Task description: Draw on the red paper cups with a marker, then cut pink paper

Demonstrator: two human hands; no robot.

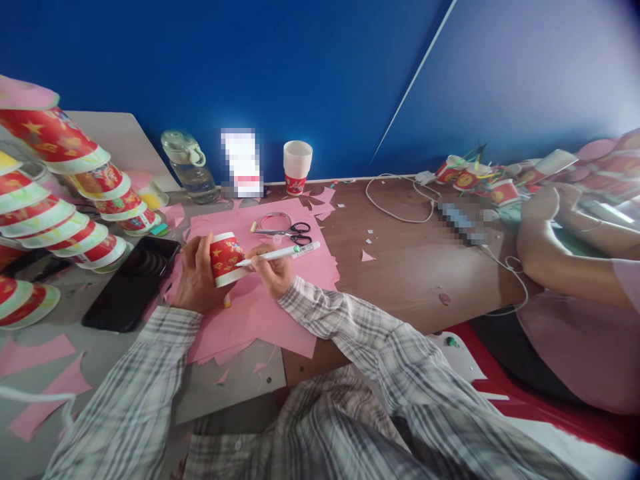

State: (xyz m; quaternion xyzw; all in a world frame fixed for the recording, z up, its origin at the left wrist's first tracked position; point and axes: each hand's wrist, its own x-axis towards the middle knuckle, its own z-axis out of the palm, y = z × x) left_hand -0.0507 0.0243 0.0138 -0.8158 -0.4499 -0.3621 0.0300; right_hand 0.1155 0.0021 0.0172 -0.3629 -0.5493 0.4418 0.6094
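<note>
My left hand (197,275) is wrapped round a red patterned paper cup (226,257), held on its side above a stack of pink paper sheets (260,313). My right hand (273,268) pinches a white pen (285,253), its tip touching the cup's side. Black-handled scissors (295,233) lie on the pink paper just beyond my hands.
A black phone (133,281) lies left of my hands. Stacked red cups (60,200) lean at the far left. A water bottle (190,167) and a cup stack (297,167) stand by the blue wall. A white cable (400,213) crosses the table. Another person's arm (565,260) rests at right.
</note>
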